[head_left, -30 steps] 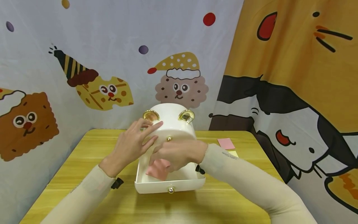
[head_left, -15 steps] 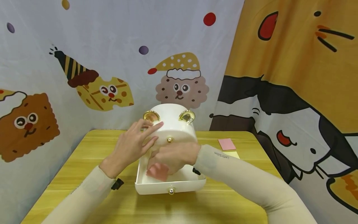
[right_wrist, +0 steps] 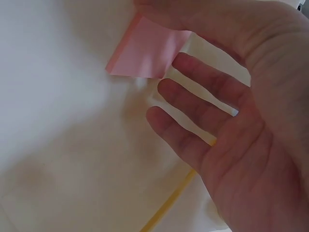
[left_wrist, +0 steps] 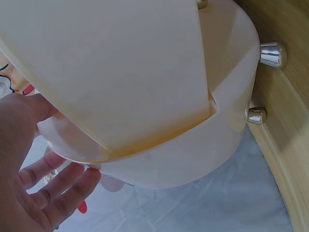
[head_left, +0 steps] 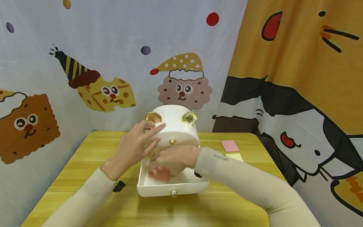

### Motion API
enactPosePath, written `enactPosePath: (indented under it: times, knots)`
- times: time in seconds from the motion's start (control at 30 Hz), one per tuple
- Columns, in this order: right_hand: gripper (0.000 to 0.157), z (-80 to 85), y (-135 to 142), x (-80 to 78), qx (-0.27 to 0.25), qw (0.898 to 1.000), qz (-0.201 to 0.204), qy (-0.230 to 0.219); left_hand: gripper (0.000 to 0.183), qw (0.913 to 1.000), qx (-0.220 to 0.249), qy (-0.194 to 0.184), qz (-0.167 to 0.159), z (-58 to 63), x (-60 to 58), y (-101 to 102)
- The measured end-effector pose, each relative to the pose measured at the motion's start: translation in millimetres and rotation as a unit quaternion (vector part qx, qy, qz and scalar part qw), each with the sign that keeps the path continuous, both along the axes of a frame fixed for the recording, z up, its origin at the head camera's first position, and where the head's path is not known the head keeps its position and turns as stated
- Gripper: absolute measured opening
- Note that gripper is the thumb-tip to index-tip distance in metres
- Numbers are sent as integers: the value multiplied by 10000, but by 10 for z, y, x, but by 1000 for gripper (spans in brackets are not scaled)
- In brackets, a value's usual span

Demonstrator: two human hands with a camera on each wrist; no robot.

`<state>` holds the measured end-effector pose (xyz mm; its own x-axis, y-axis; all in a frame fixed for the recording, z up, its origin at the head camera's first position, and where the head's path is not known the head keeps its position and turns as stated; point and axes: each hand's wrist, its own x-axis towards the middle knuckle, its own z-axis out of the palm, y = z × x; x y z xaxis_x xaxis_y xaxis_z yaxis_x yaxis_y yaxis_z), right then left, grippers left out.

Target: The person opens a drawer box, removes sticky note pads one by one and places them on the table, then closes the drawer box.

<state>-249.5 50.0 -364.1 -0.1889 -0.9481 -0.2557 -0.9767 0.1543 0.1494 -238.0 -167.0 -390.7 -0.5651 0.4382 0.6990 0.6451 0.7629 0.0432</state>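
Observation:
A white storage box point(head_left: 173, 118) with gold rings on top stands on the table, its lower drawer point(head_left: 187, 190) pulled out. My left hand point(head_left: 133, 143) rests against the box's upper left front, fingers fairly straight; in the left wrist view, its fingertips point(left_wrist: 87, 176) touch the casing. My right hand point(head_left: 171, 160) reaches down into the drawer at a pink sticky note point(head_left: 159, 175). In the right wrist view, the thumb lies over one end of the note point(right_wrist: 147, 50), which it seems to pinch. Three fingers are spread loosely beside it; the index finger is hidden.
On the wooden table point(head_left: 107, 205), a pink sticky note point(head_left: 230, 146) and a pale yellow one point(head_left: 235, 157) lie right of the box. Gold knobs stick out from the upper front point(head_left: 172, 142) and the drawer point(head_left: 174, 193). A printed curtain point(head_left: 113, 31) hangs behind.
My right hand has shifted slightly left and forward over the pink note in the drawer, covering more of its far side. The left hand and the box have stayed put.

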Motion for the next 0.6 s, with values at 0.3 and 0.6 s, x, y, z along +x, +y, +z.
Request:
enactPosePath:
  times: [0.3,0.6]
  knots:
    - [54,-2,-1,-1,231,9982,-416,365,61,10000,-6,-19,27,-4,1,-2]
    - [56,-3,-3,12,324,9964,-500,608,60,10000,24,-35,15,-13,6,-4]
